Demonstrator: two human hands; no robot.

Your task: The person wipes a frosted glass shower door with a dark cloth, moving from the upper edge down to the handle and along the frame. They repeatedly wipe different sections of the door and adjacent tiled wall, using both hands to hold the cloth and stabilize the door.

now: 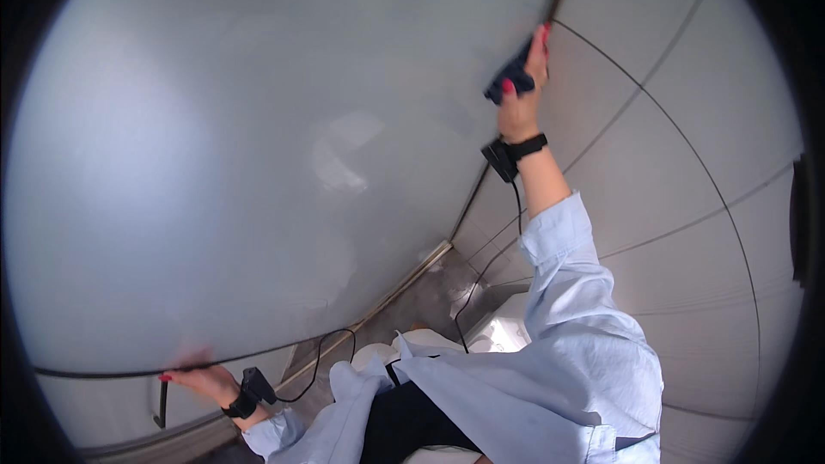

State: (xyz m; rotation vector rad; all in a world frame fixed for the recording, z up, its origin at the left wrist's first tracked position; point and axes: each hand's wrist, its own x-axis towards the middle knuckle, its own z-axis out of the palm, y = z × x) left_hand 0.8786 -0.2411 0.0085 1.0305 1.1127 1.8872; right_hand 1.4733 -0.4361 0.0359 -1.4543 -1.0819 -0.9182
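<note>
Handle (161, 404) shows beside the left hand (204, 383), which I see at the lower-left edge of the panel (241, 172); whether its fingers grip, I cannot tell. Near the panel's right edge, a dark cloth (514, 70) sits in the right hand (527, 96), fingers closed around it.

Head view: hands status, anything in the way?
Right hand gripping dark blue cloth, by glossy panel. Left hand at panel's lower edge. No obstruction visible.
</note>
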